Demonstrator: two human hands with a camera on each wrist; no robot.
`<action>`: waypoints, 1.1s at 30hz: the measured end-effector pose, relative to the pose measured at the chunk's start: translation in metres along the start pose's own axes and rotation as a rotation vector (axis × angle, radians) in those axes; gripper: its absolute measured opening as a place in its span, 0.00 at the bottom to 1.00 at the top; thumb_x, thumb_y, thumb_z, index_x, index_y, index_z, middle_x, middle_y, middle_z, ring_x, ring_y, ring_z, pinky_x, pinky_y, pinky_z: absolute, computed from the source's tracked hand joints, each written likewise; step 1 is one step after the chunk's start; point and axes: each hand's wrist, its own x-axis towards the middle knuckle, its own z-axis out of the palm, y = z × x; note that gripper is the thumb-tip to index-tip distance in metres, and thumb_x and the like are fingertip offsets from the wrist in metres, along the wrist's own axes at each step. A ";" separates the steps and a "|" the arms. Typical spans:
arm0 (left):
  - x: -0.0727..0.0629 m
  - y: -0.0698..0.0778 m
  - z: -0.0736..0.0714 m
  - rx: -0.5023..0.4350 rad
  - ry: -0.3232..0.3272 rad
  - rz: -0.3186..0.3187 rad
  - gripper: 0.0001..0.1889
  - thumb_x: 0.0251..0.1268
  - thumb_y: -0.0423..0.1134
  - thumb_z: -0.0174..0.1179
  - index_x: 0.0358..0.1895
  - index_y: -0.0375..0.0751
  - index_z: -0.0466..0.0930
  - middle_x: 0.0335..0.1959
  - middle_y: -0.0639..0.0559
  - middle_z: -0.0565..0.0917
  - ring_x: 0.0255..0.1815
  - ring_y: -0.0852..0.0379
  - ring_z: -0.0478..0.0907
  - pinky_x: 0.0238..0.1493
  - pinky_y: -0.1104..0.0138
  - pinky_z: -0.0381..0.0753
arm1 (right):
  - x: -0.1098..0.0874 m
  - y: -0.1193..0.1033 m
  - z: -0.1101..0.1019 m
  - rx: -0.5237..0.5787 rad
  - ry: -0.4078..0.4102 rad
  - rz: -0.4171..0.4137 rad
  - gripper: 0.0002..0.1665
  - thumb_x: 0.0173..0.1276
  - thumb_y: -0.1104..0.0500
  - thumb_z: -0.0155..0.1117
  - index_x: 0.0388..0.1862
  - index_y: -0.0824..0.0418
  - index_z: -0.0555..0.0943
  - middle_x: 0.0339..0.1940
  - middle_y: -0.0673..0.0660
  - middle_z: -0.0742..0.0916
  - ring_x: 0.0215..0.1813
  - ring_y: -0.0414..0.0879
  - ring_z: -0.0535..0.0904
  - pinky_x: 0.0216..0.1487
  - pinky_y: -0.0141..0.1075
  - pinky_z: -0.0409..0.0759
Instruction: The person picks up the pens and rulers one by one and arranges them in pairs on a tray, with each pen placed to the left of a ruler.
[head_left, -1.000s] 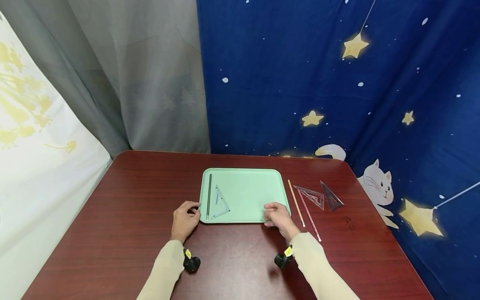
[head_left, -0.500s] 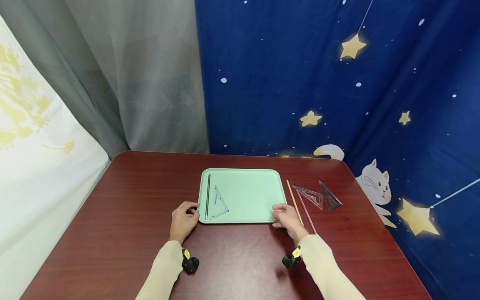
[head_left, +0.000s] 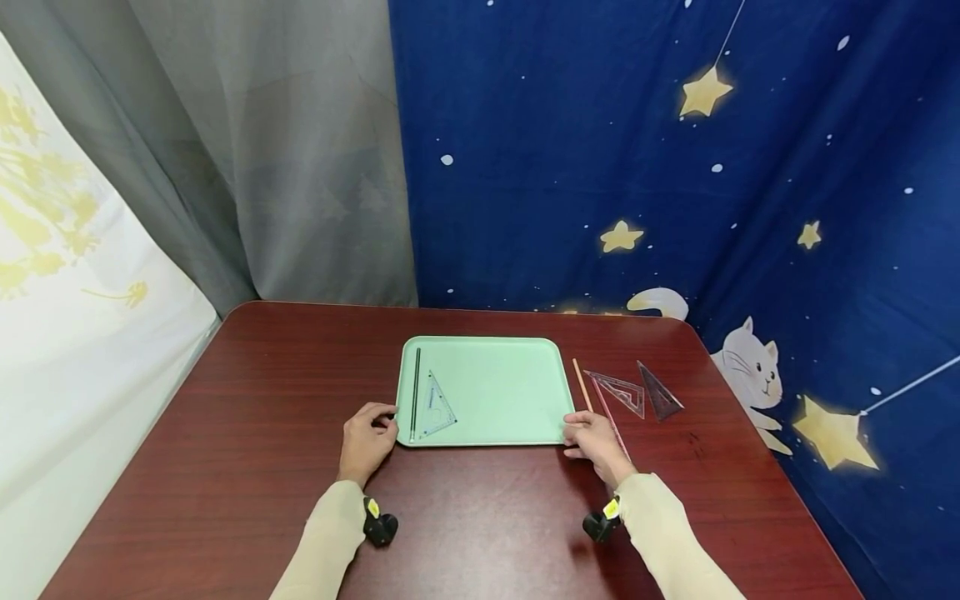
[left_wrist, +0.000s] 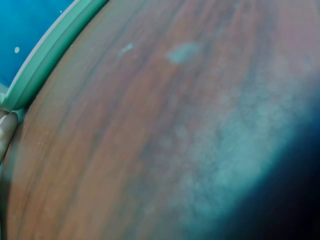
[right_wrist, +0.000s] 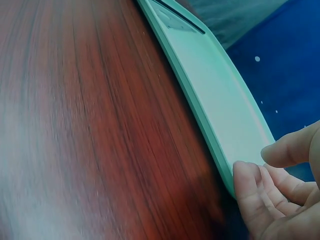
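A pale green tray (head_left: 498,392) lies on the dark red table. Along its left side rest a dark pencil (head_left: 416,394) and a clear set square (head_left: 444,414). My left hand (head_left: 367,442) holds the tray's left rim near the front corner; in the left wrist view only a fingertip (left_wrist: 7,131) shows by the rim. At the front right corner is my right hand (head_left: 594,442), its fingers loosely bent, with thumb (right_wrist: 290,147) and fingertips apart and nothing visible between them. Whether it touches the rim is hard to tell.
Right of the tray lie an orange pencil (head_left: 581,383), a red pencil (head_left: 609,417), a clear set square (head_left: 633,402) and a dark tinted set square (head_left: 660,393). My right hand partly covers both pencils. Curtains hang behind the table (head_left: 315,350).
My right hand has moved rightward from over the tray's front part to its right front corner. My left hand stays at the left rim, and the things on the tray have not moved.
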 end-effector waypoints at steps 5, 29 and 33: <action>0.001 -0.001 -0.001 0.000 0.013 0.010 0.10 0.56 0.28 0.60 0.41 0.38 0.86 0.34 0.49 0.82 0.28 0.63 0.79 0.30 0.73 0.79 | 0.000 0.002 -0.008 -0.036 0.016 0.010 0.21 0.58 0.71 0.55 0.52 0.76 0.74 0.38 0.62 0.83 0.27 0.41 0.77 0.27 0.31 0.81; -0.001 -0.002 0.001 0.002 0.006 0.003 0.10 0.57 0.28 0.60 0.41 0.37 0.85 0.34 0.48 0.82 0.27 0.65 0.79 0.30 0.75 0.79 | -0.007 0.021 -0.038 -0.101 0.073 0.022 0.21 0.56 0.71 0.55 0.50 0.77 0.74 0.26 0.51 0.83 0.25 0.40 0.75 0.25 0.30 0.77; -0.001 -0.003 0.002 0.002 0.013 0.004 0.10 0.56 0.28 0.60 0.41 0.37 0.86 0.34 0.48 0.82 0.27 0.65 0.79 0.30 0.75 0.79 | -0.008 0.022 -0.043 -0.097 0.083 0.019 0.21 0.56 0.72 0.55 0.50 0.77 0.74 0.27 0.52 0.83 0.25 0.39 0.75 0.25 0.30 0.77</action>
